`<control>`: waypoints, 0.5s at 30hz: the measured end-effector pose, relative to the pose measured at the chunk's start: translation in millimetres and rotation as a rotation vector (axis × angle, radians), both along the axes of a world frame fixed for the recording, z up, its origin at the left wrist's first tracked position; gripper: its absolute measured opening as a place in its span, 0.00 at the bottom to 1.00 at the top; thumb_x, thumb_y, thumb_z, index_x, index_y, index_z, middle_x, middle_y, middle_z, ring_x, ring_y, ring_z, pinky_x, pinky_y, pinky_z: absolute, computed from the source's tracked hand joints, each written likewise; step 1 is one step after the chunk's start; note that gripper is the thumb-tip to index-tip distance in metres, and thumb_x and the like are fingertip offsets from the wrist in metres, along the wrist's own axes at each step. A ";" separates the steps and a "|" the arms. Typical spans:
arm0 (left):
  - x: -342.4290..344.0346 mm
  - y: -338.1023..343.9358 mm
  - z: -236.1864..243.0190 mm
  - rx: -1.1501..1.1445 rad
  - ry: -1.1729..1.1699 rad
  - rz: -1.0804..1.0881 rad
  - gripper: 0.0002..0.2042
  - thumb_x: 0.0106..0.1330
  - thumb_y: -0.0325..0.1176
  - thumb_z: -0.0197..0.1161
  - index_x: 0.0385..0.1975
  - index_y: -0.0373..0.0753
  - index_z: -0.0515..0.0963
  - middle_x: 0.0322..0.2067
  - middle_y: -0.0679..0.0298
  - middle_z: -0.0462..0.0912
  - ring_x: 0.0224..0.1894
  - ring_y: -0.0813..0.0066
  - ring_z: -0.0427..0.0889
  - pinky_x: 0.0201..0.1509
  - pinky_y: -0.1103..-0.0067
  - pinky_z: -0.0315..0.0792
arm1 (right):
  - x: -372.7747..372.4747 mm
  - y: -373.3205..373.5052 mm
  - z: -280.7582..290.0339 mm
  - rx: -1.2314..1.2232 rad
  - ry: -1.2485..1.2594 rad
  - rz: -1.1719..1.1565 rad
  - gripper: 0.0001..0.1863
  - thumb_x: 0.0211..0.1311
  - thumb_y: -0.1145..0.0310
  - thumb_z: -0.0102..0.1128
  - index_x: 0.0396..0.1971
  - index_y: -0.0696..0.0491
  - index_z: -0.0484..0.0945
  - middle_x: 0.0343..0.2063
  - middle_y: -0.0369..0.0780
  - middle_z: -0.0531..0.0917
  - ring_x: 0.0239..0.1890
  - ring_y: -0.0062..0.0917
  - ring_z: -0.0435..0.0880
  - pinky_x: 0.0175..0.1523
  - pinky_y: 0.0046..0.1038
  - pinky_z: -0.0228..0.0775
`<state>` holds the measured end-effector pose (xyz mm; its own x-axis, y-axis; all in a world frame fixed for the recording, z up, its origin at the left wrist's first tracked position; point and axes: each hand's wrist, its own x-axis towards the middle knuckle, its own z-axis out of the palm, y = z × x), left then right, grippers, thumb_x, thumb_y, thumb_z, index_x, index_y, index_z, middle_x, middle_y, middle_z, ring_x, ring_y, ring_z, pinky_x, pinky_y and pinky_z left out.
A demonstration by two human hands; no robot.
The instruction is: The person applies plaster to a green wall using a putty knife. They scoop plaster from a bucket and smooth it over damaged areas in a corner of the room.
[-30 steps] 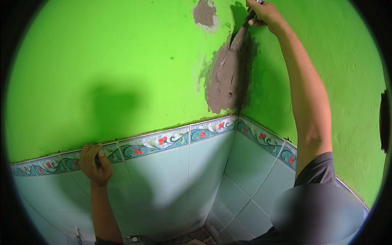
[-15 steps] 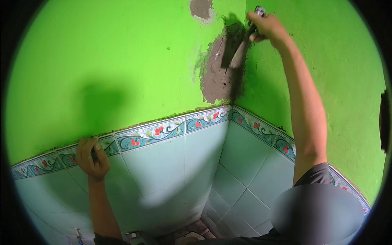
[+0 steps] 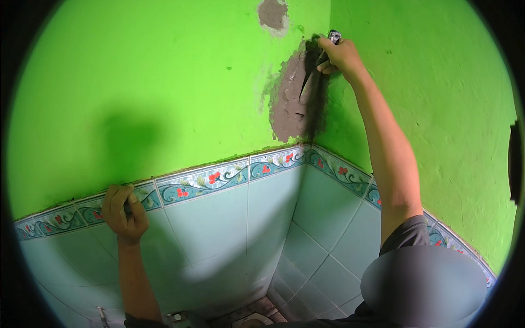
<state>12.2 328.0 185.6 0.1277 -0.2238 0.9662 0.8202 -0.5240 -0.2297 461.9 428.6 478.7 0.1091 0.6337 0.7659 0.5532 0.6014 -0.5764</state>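
My right hand (image 3: 342, 56) is raised near the wall corner, its fingers wrapped round the handle of a putty knife (image 3: 309, 76). The thin blade points down against a patch of wet grey-brown mortar (image 3: 290, 112) on the bright green wall, seen nearly edge-on. The blade's shadow darkens the patch beside the corner. Lower left, my left hand (image 3: 126, 214) rests at the flowered border tiles (image 3: 210, 180) with its fingers curled. Something dark shows between its thumb and fingers, too hidden to name.
A smaller grey patch (image 3: 272, 15) sits higher on the green wall. Pale green tiles (image 3: 219, 224) cover both walls below the border. A dark object (image 3: 514, 164) juts in at the right edge. A tap-like fitting (image 3: 102, 314) shows low left. A blurred oval hides the lower right.
My right hand has moved down and left with the putty knife, whose blade has turned more edge-on against the mortar. My left hand stays put.
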 end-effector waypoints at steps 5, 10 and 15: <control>0.4 -1.1 -2.1 -0.008 0.002 0.006 0.05 0.66 0.20 0.55 0.39 0.31 0.75 0.27 0.55 0.77 0.25 0.63 0.75 0.26 0.73 0.67 | -4.7 6.5 17.4 0.073 -0.033 -0.022 0.23 0.63 0.55 0.64 0.30 0.66 0.76 0.21 0.44 0.82 0.20 0.31 0.88 0.20 0.26 0.80; 2.1 0.9 -1.5 0.047 -0.001 0.052 0.05 0.66 0.20 0.55 0.39 0.31 0.76 0.28 0.54 0.78 0.26 0.62 0.76 0.28 0.72 0.69 | 1.9 15.5 41.8 0.118 -0.024 -0.070 0.24 0.64 0.55 0.64 0.31 0.67 0.76 0.24 0.47 0.84 0.21 0.30 0.88 0.20 0.25 0.79; -1.5 0.8 -4.5 0.021 -0.008 0.101 0.06 0.65 0.21 0.56 0.39 0.32 0.76 0.29 0.54 0.78 0.27 0.62 0.76 0.31 0.71 0.70 | 5.1 19.5 66.7 0.116 -0.118 -0.085 0.24 0.63 0.53 0.64 0.32 0.64 0.78 0.26 0.47 0.85 0.20 0.28 0.88 0.25 0.25 0.82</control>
